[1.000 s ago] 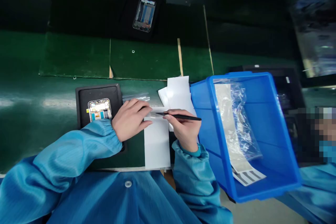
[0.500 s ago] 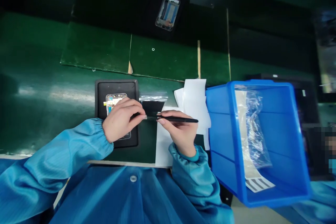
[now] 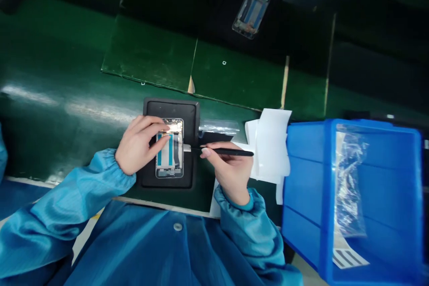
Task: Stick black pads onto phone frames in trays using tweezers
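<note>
An opened phone frame (image 3: pixel 170 154) lies in a black tray (image 3: pixel 170 111) on the green bench. My left hand (image 3: pixel 139 143) rests on the tray's left side, fingers curled, fingertips touching the phone's upper left edge. My right hand (image 3: pixel 229 167) pinches black tweezers (image 3: pixel 221 152) held level, pointing left. The tweezer tips carry a small white strip (image 3: pixel 186 148) at the phone's right edge.
White paper sheets (image 3: pixel 270 143) and a clear plastic bag (image 3: pixel 217 126) lie right of the tray. A blue bin (image 3: pixel 308 174) with plastic film and a striped label stands at the right. Another phone frame (image 3: pixel 250 12) sits in a dark tray at the back.
My left hand moved off the white sheet and onto the phone tray. The tweezers lifted a small white strip and carried it left to the phone's edge. The view shifted left.
</note>
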`<state>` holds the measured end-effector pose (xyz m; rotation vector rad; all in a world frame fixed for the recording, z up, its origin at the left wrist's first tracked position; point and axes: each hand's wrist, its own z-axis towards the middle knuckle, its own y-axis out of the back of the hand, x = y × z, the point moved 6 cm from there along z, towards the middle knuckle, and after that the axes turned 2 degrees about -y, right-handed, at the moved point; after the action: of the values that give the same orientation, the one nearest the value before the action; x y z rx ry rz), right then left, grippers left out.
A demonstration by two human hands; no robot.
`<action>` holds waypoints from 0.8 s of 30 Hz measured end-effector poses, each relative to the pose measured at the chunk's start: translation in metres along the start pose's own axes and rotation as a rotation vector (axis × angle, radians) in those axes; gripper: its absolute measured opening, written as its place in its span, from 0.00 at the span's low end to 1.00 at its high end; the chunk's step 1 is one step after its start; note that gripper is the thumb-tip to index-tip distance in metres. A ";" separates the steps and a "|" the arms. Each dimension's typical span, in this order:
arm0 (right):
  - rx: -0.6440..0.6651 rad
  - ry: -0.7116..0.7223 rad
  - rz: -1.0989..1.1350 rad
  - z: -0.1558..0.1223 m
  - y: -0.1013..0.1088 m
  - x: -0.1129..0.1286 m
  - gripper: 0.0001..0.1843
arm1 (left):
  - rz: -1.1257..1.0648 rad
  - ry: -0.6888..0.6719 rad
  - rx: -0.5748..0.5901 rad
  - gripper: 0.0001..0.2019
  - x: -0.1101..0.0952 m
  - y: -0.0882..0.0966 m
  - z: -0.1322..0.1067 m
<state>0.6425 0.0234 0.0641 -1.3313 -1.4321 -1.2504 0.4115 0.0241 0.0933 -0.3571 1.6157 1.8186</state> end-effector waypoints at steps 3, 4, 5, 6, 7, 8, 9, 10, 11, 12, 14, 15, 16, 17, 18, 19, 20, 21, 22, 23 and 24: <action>-0.010 -0.047 -0.030 -0.001 -0.023 0.000 0.08 | 0.132 -0.037 -0.037 0.08 0.011 0.003 -0.015; -0.005 -0.059 -0.032 -0.001 -0.031 0.000 0.08 | 0.160 -0.056 -0.047 0.08 0.013 0.002 -0.020; 0.000 -0.067 -0.030 -0.001 -0.039 -0.001 0.08 | 0.181 -0.074 -0.059 0.07 0.014 0.000 -0.024; 0.003 -0.068 -0.027 -0.001 -0.045 -0.002 0.08 | 0.197 -0.089 -0.070 0.07 0.015 -0.002 -0.028; 0.002 -0.063 -0.027 0.000 -0.051 -0.003 0.07 | 0.207 -0.099 -0.079 0.07 0.015 -0.004 -0.031; 0.000 -0.055 -0.031 0.000 -0.054 -0.004 0.07 | 0.215 -0.106 -0.088 0.07 0.015 -0.006 -0.033; -0.001 -0.049 -0.041 0.000 -0.057 -0.005 0.06 | 0.221 -0.110 -0.092 0.08 0.015 -0.008 -0.034; -0.002 -0.045 -0.054 0.000 -0.058 -0.006 0.06 | 0.224 -0.112 -0.096 0.08 0.015 -0.009 -0.035; -0.002 -0.041 -0.064 0.001 -0.059 -0.006 0.06 | 0.227 -0.114 -0.098 0.08 0.015 -0.009 -0.035; -0.001 -0.038 -0.072 0.000 -0.059 -0.006 0.06 | 0.231 -0.116 -0.096 0.08 0.015 -0.010 -0.035; 0.000 -0.034 -0.081 0.000 -0.059 -0.006 0.06 | 0.240 -0.118 -0.091 0.08 0.015 -0.010 -0.034; 0.000 -0.033 -0.085 0.000 -0.059 -0.006 0.06 | 0.245 -0.118 -0.090 0.08 0.015 -0.010 -0.034; 0.001 -0.034 -0.089 -0.001 -0.060 -0.007 0.06 | 0.250 -0.119 -0.088 0.08 0.015 -0.010 -0.034; 0.002 -0.035 -0.093 -0.002 -0.060 -0.007 0.06 | 0.254 -0.118 -0.086 0.08 0.015 -0.011 -0.033; 0.004 -0.035 -0.095 -0.002 -0.060 -0.007 0.06 | 0.255 -0.117 -0.086 0.08 0.015 -0.011 -0.034; 0.005 -0.033 -0.096 -0.002 -0.061 -0.007 0.06 | 0.255 -0.116 -0.085 0.08 0.015 -0.011 -0.034; 0.006 -0.030 -0.097 -0.003 -0.061 -0.007 0.06 | 0.253 -0.114 -0.083 0.08 0.016 -0.011 -0.034; 0.007 -0.027 -0.099 -0.003 -0.061 -0.007 0.06 | 0.251 -0.113 -0.081 0.08 0.016 -0.012 -0.034; 0.008 -0.022 -0.104 -0.003 -0.061 -0.007 0.05 | 0.250 -0.110 -0.078 0.08 0.016 -0.012 -0.035; 0.007 -0.019 -0.109 -0.003 -0.061 -0.006 0.05 | 0.250 -0.109 -0.075 0.08 0.017 -0.013 -0.035; 0.004 -0.014 -0.115 -0.002 -0.061 -0.006 0.04 | 0.250 -0.108 -0.073 0.08 0.017 -0.013 -0.035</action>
<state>0.5828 0.0225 0.0507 -1.2722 -1.5392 -1.3137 0.3994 -0.0045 0.0658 -0.0883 1.5788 2.0494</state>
